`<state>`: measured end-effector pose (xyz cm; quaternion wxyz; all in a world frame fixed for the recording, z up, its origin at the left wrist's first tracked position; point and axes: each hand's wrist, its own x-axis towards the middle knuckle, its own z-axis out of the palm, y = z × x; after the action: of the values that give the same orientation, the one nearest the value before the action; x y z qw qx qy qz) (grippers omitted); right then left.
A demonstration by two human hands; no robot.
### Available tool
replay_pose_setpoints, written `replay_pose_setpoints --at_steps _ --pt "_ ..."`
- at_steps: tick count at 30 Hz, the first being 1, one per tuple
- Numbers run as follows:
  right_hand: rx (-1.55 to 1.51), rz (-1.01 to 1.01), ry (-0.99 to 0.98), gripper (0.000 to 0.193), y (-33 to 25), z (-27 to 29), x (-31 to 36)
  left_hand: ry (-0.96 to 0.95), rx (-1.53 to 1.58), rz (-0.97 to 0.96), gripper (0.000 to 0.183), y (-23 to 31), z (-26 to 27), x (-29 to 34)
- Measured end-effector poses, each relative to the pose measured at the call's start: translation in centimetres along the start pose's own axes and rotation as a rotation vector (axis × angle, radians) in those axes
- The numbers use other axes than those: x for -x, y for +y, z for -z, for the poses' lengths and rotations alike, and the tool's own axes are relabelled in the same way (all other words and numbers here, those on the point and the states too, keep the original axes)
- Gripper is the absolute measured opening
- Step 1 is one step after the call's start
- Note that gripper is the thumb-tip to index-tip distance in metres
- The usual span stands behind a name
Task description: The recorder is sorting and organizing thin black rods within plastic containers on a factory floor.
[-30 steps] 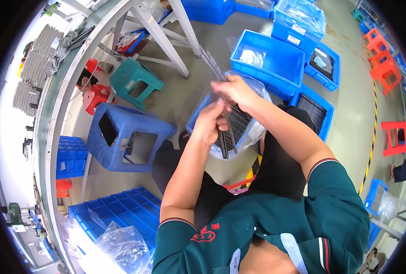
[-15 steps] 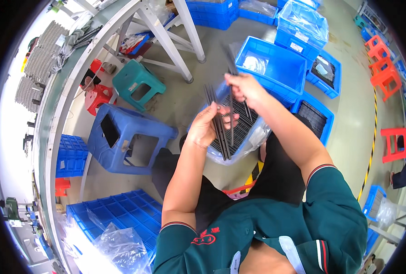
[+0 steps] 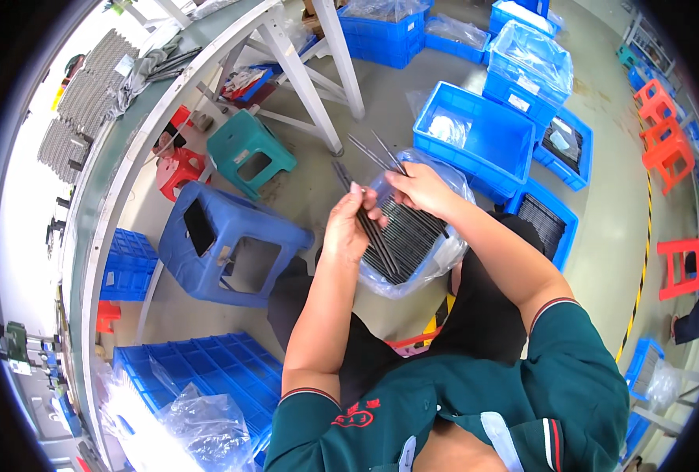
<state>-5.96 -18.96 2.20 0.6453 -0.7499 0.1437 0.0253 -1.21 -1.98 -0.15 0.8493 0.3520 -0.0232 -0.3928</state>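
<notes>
My left hand point(image 3: 348, 223) is closed round a small bundle of thin dark rods point(image 3: 380, 247), which slant from upper left to lower right. A few more dark rods point(image 3: 370, 153) are gripped in my right hand point(image 3: 423, 189), their far ends spreading up and to the left. Both hands are above a blue bin point(image 3: 434, 282) lined with clear plastic. Many similar rods point(image 3: 409, 230) lie side by side inside it. The bin sits between my knees; my hands and forearms hide parts of its edges.
Beyond the bin stands a blue crate point(image 3: 475, 135) with a white item inside. At the right, a lower blue crate point(image 3: 555, 228) holds dark rods. To the left are a blue stool point(image 3: 235, 228) bearing a phone point(image 3: 199, 225), a green stool point(image 3: 249, 152) and a metal-legged workbench point(image 3: 114, 206).
My right hand has come lower, and its rods now point up and left instead of crossing near the left hand. The left hand still grips its bundle. The whole view has shifted slightly.
</notes>
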Motion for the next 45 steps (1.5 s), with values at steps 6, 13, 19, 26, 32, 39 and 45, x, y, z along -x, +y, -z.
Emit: replay_pose_setpoints --at_steps 6,13,19,26,32,39,45 --pt "-0.185 -0.105 -0.189 0.021 -1.6 -0.5 3.2 0.199 0.143 -0.207 0.031 2.6 2.0 -0.9" --pt "-0.138 -0.127 -0.237 0.019 -1.4 -1.1 3.6 0.195 0.173 -0.254 0.033 2.1 1.2 -0.9" --pt "-0.168 -0.123 -0.24 0.02 -1.2 -1.3 3.5 0.154 0.189 -0.249 0.034 1.5 1.2 -1.1" --pt "-0.284 -0.164 -0.227 0.017 -1.3 -1.8 3.2 0.166 0.02 -0.246 0.028 0.5 -0.5 -0.7" --pt "-0.348 -0.112 -0.136 0.022 -1.2 -2.5 1.6 0.068 -0.086 -0.156 0.029 -1.6 -2.1 -0.1" --pt "-0.411 -0.014 -0.06 0.021 -1.1 0.6 0.5 0.146 -0.1 -0.093 0.029 -0.3 -0.7 -0.7" --pt "-0.467 -0.084 -0.101 0.023 -0.2 -0.5 0.0 0.005 -0.149 0.167 0.029 -2.1 -2.4 0.3"
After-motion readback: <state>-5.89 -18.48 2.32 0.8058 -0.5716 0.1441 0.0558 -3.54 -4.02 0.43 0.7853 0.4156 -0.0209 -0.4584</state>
